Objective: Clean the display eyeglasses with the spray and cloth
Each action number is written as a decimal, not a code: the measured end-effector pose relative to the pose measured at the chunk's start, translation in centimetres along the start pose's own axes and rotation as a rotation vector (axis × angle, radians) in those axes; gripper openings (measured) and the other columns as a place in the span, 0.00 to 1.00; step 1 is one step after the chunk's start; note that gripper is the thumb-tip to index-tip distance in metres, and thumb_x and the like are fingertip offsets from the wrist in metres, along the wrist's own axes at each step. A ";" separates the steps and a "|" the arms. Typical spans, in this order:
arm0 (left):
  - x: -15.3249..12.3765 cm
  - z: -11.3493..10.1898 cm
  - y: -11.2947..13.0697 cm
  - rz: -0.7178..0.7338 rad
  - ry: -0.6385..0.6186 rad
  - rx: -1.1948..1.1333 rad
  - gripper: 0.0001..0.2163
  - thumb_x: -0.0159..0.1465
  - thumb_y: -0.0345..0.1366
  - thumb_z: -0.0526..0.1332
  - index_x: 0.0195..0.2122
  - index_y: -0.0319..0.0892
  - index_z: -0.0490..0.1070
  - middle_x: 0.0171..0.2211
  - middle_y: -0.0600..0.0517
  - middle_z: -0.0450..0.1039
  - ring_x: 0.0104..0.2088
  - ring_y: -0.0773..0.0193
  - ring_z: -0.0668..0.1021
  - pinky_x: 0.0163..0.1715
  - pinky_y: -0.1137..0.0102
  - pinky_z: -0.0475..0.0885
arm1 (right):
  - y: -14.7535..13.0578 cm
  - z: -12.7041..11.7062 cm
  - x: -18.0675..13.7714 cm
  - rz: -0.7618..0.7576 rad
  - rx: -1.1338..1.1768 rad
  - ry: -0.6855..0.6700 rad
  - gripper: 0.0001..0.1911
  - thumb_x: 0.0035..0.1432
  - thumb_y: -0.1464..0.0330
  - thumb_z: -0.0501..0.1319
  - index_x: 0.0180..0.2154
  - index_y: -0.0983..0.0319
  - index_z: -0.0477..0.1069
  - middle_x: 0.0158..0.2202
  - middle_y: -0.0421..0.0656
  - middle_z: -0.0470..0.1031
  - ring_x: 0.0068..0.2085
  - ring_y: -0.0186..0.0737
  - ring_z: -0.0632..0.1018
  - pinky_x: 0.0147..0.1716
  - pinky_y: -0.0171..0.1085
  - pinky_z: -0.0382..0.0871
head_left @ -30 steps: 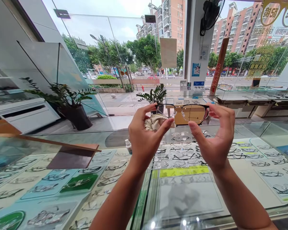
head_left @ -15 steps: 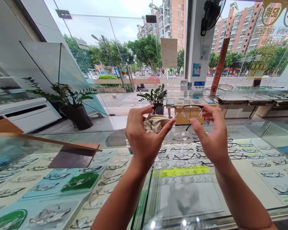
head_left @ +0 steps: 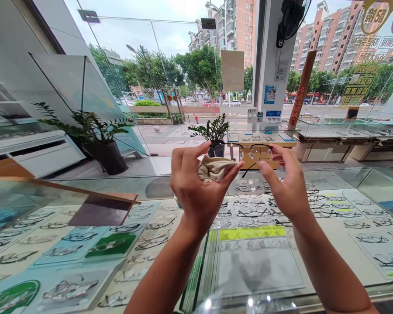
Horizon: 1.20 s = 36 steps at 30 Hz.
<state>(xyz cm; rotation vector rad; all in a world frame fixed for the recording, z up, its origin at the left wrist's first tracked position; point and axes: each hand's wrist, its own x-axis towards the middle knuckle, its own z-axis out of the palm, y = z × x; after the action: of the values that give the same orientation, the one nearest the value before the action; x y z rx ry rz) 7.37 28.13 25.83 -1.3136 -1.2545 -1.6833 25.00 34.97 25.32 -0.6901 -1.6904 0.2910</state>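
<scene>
A pair of eyeglasses [head_left: 246,147] with a dark upper rim is held up in front of me, above the glass counter. My left hand [head_left: 198,179] grips its left end and has a crumpled beige cloth [head_left: 216,168] bunched between fingers and thumb, below the left lens. At the other end, my right hand [head_left: 286,179] pinches the frame by the right rim, its thumb under the lens. One dark temple slants down below the right lens. Parts of the fingers behind the frame are hidden.
Under my forearms lies a glass display counter [head_left: 258,266] holding rows of eyeglasses. A brown board [head_left: 101,209] rests on the glass at left. Potted plants [head_left: 106,157] stand beyond, before large windows. A black fan [head_left: 291,19] hangs on the pillar.
The right end of the eyeglasses has turned slightly, and my right hand has shifted a little left. The hanging temple now slants further left. The view has moved slightly.
</scene>
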 end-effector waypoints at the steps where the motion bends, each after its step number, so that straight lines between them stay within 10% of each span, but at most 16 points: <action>1: 0.0 0.0 0.1 -0.002 0.005 0.000 0.26 0.54 0.49 0.79 0.49 0.45 0.76 0.41 0.48 0.73 0.42 0.56 0.78 0.42 0.59 0.80 | 0.0 0.0 0.0 0.002 0.001 -0.005 0.26 0.66 0.48 0.62 0.57 0.56 0.73 0.53 0.50 0.78 0.50 0.52 0.79 0.54 0.57 0.75; 25: 0.3 -0.1 -0.1 -0.091 -0.099 -0.036 0.26 0.57 0.52 0.76 0.51 0.45 0.76 0.43 0.47 0.77 0.44 0.56 0.80 0.43 0.60 0.79 | -0.4 0.2 -0.2 -0.070 -0.001 0.114 0.25 0.64 0.52 0.66 0.57 0.56 0.71 0.50 0.47 0.75 0.50 0.49 0.78 0.53 0.54 0.76; 36: 0.0 1.1 -0.7 -0.179 -0.189 -0.173 0.26 0.60 0.54 0.73 0.54 0.46 0.75 0.51 0.45 0.80 0.53 0.53 0.82 0.47 0.61 0.80 | -1.5 -0.4 -0.7 -0.234 -0.087 0.212 0.32 0.62 0.57 0.68 0.66 0.50 0.66 0.60 0.51 0.69 0.66 0.66 0.68 0.61 0.68 0.71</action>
<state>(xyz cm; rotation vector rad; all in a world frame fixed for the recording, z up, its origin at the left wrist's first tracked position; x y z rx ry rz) 7.12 29.39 25.63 -1.5316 -1.3950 -1.8616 25.04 33.33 25.63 -0.5593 -1.5678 -0.0208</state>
